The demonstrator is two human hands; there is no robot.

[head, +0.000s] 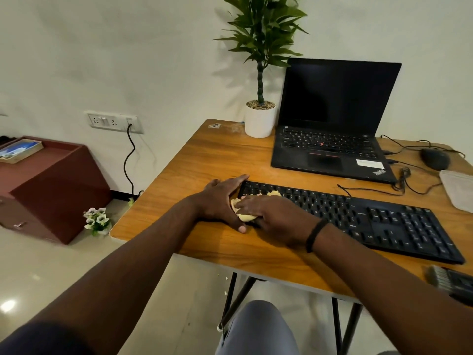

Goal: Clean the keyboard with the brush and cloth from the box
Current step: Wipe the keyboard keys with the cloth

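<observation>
A black keyboard [384,219] lies across the wooden table [204,155]. My right hand [276,216] presses a pale yellow cloth [243,217] flat onto the keyboard's left end; bits of cloth show around the fingers. My left hand [220,201] rests against the keyboard's left edge, fingers straight, thumb along the near corner. The brush [442,278], with grey bristles and a dark handle, lies on the table near the right front edge. A translucent box [458,188] sits at the far right edge.
An open black laptop [330,139] stands behind the keyboard, beside a potted plant [259,119]. A mouse [435,158] and loose cables [407,175] lie at the right. A maroon cabinet [51,183] and a small flower pot [97,221] are on the floor left.
</observation>
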